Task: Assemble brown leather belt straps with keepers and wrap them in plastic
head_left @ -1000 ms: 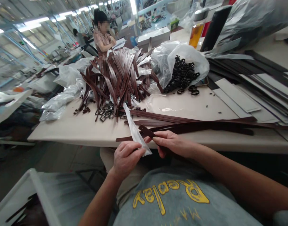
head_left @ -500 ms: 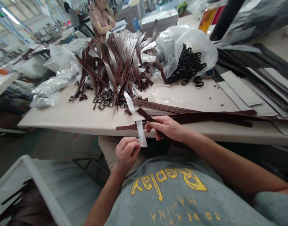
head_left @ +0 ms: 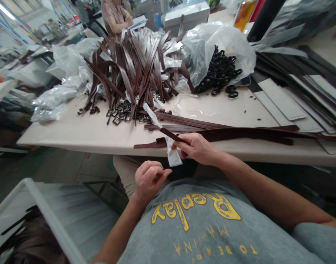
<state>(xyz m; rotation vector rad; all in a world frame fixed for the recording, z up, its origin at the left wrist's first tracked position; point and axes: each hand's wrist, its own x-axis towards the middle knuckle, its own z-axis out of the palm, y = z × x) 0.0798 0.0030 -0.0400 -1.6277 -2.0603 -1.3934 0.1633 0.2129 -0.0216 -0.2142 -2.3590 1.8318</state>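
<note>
My right hand [head_left: 197, 148] pinches a dark brown leather belt strap [head_left: 170, 135] near its end, which points up and left over the table edge. A thin white strip [head_left: 174, 157] passes behind the strap and hangs beside my right fingers; whether they also grip it I cannot tell. To the left and lower, my left hand [head_left: 150, 179] is in front of my shirt, its fingers loosely curled and its thumb stretched out, apart from the strip. More brown straps [head_left: 220, 135] lie along the table's front edge behind my right hand.
Bundled brown straps with metal buckles [head_left: 122, 112] are heaped on the table [head_left: 60, 137]. A clear bag [head_left: 201, 44] of black loops [head_left: 220, 71] stands right of them; dark and white strips [head_left: 283, 99] lie farther right. A white bin [head_left: 74, 209] is at lower left. Another person [head_left: 115, 18] stands beyond.
My left hand has let go of the white strip's lower end, and its thumb has extended. The strip's end has swung right, beneath the strap. My right hand keeps its grip.
</note>
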